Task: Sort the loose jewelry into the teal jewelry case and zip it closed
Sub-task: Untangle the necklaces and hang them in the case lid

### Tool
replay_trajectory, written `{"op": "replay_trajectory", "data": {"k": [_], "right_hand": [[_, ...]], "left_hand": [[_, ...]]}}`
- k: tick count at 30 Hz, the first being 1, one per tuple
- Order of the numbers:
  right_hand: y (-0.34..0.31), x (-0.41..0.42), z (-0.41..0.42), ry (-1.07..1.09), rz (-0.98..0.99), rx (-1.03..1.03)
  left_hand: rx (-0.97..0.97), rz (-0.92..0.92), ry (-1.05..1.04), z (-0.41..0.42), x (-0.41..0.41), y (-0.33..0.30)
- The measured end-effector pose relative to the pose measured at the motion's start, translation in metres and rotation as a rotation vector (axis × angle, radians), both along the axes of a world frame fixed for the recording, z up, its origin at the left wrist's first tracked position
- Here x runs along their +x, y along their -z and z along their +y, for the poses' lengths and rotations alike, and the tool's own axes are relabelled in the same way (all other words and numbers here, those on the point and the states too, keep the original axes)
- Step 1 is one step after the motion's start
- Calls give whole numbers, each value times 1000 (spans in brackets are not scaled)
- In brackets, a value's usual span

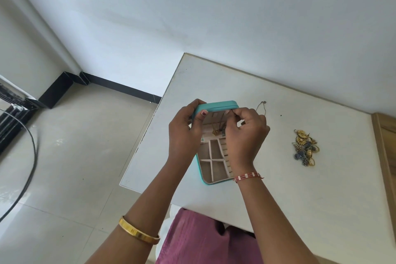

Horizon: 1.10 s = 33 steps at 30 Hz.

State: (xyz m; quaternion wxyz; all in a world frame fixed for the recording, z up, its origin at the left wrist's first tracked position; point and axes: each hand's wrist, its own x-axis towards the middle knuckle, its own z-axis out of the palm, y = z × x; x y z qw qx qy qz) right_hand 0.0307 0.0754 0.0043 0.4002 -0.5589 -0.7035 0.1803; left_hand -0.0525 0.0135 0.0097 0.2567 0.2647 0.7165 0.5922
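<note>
Left hand (182, 133) wrapped around the left corner of the raised lid of a teal zip-around jewelry case (216, 106), fingers curled over the lid's outer face and thumb pressing its rim. Right hand (246, 135) lifted to the lid's right side, fingers (239, 113) bent and pinching at the top of the beige lining, where a thin chain with a small gold pendant (215, 132) hangs inside the lid. Gold bangle on the left forearm, red-and-white thread band on the right wrist.

Case standing open near the left edge of the pale grey bench (278, 188), lid upright, tray flat with beige-lined square compartments and ring rolls in view. Broad bare surface between the case and the right side of the bench. Tangled heap of gold and blue loose jewelry (305, 148) lying well apart, toward the right edge. Fine rose-toned chain (261, 105) lying just beyond the right hand, toward the far edge. Near edge of the bench meeting purple clothing.
</note>
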Motion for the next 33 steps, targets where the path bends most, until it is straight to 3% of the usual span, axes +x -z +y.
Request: {"op": "replay_trajectory", "data": {"k": [9,12,17,22,26,33], "right_hand": [[3,15,9,-71,-460,307],[6,25,10,-120,-515,363],[5,39,-2,-187,-154,216],[-1,40,-2,-85,134,-127],[5,39,2,-69,194,-313],[11,51,-1,-21,265,-396]], "left_hand": [[-12,12,8,0,-1,1],[-13,10,22,1,0,1],[-7,-16,61,3,-2,1],[-1,-45,89,0,-1,-2],[15,-60,115,-4,2,-2],[-13,-104,46,-15,8,2]]}}
